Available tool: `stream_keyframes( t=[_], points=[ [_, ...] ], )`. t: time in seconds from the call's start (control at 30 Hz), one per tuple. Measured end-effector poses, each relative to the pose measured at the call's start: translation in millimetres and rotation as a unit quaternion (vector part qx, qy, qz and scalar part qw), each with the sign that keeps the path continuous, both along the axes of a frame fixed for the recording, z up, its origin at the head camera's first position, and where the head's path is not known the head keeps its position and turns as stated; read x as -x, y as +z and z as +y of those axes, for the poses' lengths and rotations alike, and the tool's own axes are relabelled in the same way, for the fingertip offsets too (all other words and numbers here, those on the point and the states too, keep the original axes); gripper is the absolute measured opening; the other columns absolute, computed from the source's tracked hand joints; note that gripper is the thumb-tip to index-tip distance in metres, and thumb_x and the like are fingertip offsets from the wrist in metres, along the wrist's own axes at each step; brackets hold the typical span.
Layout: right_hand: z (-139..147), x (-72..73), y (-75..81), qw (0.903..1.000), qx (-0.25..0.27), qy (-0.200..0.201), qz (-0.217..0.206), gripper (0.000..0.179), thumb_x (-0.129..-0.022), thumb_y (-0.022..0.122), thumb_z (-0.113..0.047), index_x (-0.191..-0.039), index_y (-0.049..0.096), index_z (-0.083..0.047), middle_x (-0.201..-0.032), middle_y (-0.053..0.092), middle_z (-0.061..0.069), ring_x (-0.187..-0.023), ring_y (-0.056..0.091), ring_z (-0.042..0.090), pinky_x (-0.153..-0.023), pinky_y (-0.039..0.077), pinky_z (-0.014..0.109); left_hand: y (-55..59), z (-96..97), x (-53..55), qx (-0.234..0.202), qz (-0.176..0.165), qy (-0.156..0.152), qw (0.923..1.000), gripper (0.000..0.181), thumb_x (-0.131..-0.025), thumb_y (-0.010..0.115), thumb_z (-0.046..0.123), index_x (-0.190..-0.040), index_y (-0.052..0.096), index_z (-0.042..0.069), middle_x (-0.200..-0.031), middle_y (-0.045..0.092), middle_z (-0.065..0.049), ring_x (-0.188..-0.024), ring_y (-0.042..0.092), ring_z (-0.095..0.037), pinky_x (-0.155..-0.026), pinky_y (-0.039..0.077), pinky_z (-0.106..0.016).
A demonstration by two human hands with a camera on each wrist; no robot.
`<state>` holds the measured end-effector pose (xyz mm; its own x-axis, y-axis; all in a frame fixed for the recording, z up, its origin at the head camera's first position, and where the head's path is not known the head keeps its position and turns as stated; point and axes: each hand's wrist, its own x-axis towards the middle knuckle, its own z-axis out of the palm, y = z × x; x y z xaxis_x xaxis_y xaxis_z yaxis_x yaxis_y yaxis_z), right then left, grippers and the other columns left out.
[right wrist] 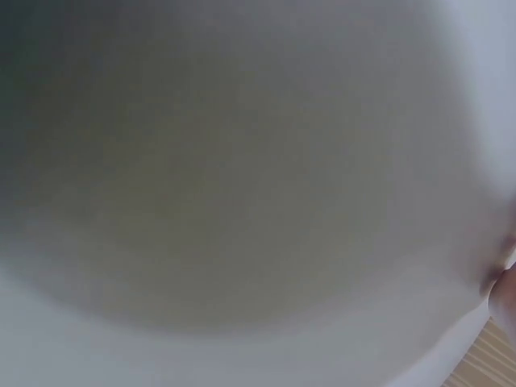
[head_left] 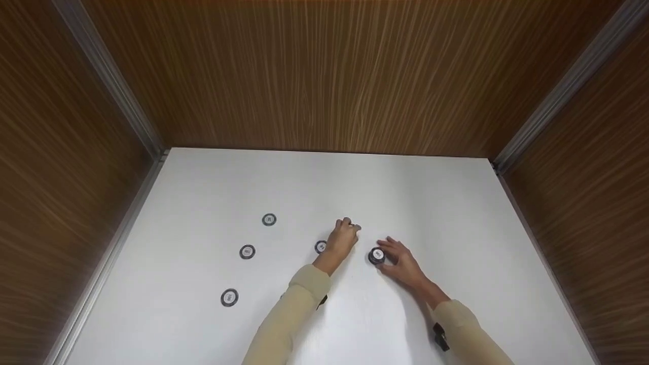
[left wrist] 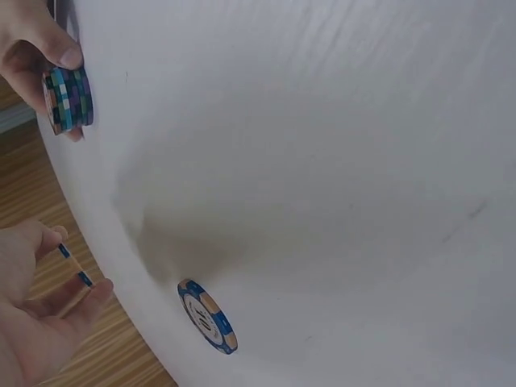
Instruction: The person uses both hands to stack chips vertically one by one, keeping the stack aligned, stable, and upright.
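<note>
My left hand is raised a little over the white table and pinches a single poker chip by its edges, blue and tan seen side-on in the left wrist view. Below that wrist a flat chip, blue and tan with a white centre, lies on the table. To the right, a short stack of poker chips of mixed colours stands on the table. My right hand holds this stack from its right side, thumb and fingers around it. Only part of the right hand shows, blurred, in its own wrist view.
Three more chips lie flat and apart on the left: a far chip, a middle chip and a near chip. Brown wood-grain panels wall in the white table at the back and both sides.
</note>
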<state>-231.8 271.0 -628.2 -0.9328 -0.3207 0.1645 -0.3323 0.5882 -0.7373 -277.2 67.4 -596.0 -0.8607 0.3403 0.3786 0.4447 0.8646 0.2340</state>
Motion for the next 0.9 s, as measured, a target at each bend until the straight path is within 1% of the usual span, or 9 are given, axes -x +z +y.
stream_keyframes(
  t=[0.07,0.1,0.2,0.23,0.3,0.43,0.53,0.73,0.9],
  points=[
    [-1.1,0.3,-0.5,1.0000,-0.006,0.000,0.007,0.047,-0.070,0.077,-0.008,-0.114,0.062,0.000,-0.128,0.053,0.009,-0.130,0.031,0.031,-0.109,0.012,0.042,-27.6,1.4,13.2,-0.015,0.036,-0.005,0.9992,0.006,-0.083,0.063,0.015,-0.087,0.066,0.018,-0.086,0.052,-0.005,-0.075,0.050,-0.020,-0.065,0.047,-0.021],
    [-1.8,0.5,-0.8,0.9999,-0.008,0.000,0.012,0.047,-0.070,0.077,-0.008,-0.114,0.062,0.000,-0.128,0.053,0.010,-0.129,0.031,0.031,-0.109,0.012,0.043,-32.7,1.4,16.2,-0.024,0.032,-0.008,0.9992,0.007,-0.083,0.063,0.015,-0.088,0.066,0.018,-0.086,0.052,-0.006,-0.075,0.050,-0.020,-0.065,0.047,-0.022],
    [-3.6,1.6,-1.3,0.9997,-0.009,0.004,0.022,0.046,-0.071,0.077,-0.008,-0.113,0.062,0.000,-0.126,0.054,0.011,-0.128,0.032,0.033,-0.109,0.014,0.044,-24.7,-1.9,12.6,-0.034,0.000,-0.009,0.9994,0.007,-0.083,0.061,0.014,-0.089,0.065,0.017,-0.086,0.050,-0.005,-0.076,0.049,-0.020,-0.066,0.047,-0.023],
    [-4.1,1.8,-1.3,0.9997,-0.009,0.005,0.023,0.046,-0.071,0.077,-0.008,-0.113,0.062,0.000,-0.126,0.054,0.011,-0.128,0.032,0.033,-0.109,0.014,0.044,-13.5,-3.4,7.2,-0.039,-0.033,-0.009,0.9987,0.010,-0.082,0.063,0.012,-0.091,0.066,0.015,-0.087,0.052,-0.006,-0.077,0.050,-0.021,-0.067,0.047,-0.025],
    [-5.1,2.2,-1.2,0.9996,-0.005,0.008,0.026,0.046,-0.070,0.077,-0.008,-0.113,0.062,0.001,-0.126,0.054,0.011,-0.128,0.033,0.034,-0.108,0.014,0.045,20.1,-8.4,-10.0,-0.049,-0.099,-0.005,0.9938,0.014,-0.080,0.065,0.007,-0.094,0.067,0.010,-0.088,0.053,-0.008,-0.081,0.053,-0.023,-0.069,0.049,-0.026],
    [-7.4,1.4,-1.5,0.9993,0.002,0.015,0.033,0.046,-0.070,0.077,-0.008,-0.112,0.062,0.002,-0.126,0.054,0.012,-0.127,0.033,0.034,-0.108,0.015,0.046,26.4,-12.5,-17.3,-0.064,-0.130,-0.011,0.9894,0.019,-0.078,0.065,0.006,-0.096,0.066,0.009,-0.089,0.051,-0.006,-0.083,0.052,-0.021,-0.069,0.047,-0.024],
    [-10.1,1.1,-1.8,0.9987,0.004,0.026,0.043,0.045,-0.070,0.076,-0.007,-0.112,0.062,0.003,-0.125,0.054,0.013,-0.127,0.034,0.036,-0.108,0.016,0.047,27.9,-14.3,-19.8,-0.065,-0.136,-0.018,0.9885,0.020,-0.078,0.065,0.005,-0.097,0.066,0.009,-0.092,0.053,-0.007,-0.085,0.052,-0.022,-0.071,0.047,-0.025],
    [-16.5,0.2,0.1,0.9965,0.006,0.042,0.072,0.045,-0.069,0.076,-0.004,-0.111,0.062,0.005,-0.122,0.055,0.017,-0.124,0.035,0.040,-0.105,0.015,0.055,32.7,-15.9,-24.1,-0.067,-0.102,-0.028,0.9921,0.022,-0.078,0.066,0.006,-0.099,0.068,0.010,-0.094,0.058,-0.009,-0.086,0.054,-0.025,-0.074,0.048,-0.026],
    [-20.8,-1.0,1.0,0.9962,-0.003,0.050,0.071,0.045,-0.069,0.076,-0.005,-0.110,0.061,0.006,-0.123,0.054,0.019,-0.124,0.035,0.041,-0.105,0.013,0.057,37.9,-12.3,-28.9,-0.066,-0.087,-0.040,0.9932,0.025,-0.078,0.066,0.006,-0.103,0.067,0.010,-0.096,0.059,-0.009,-0.087,0.055,-0.025,-0.074,0.048,-0.025]
  ],
)
